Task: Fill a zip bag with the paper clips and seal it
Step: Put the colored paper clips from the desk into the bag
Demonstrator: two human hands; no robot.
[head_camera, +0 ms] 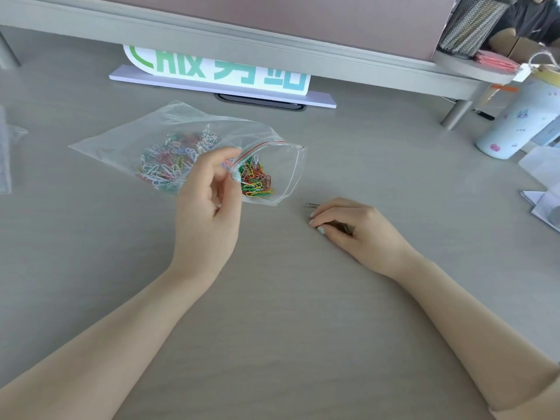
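Note:
A clear zip bag [127, 140] lies on the grey desk, its red-lined mouth facing right and gaping open. Many coloured paper clips [256, 180] sit inside, spread from the mouth to the bag's middle. My left hand [209, 201] pinches the near edge of the bag's mouth between thumb and fingers and holds it up. My right hand [351, 225] rests on the desk to the right of the bag, fingers curled over a few dark paper clips under the palm. One loose metal clip [311, 204] lies just beyond its fingertips.
A white sign with green and blue letters [218, 71] stands under a raised shelf [272, 47] at the back. A mesh pen cup [472, 22], a white patterned bottle [521, 119] and papers [542, 201] crowd the right side. More plastic lies at the left edge [6, 156].

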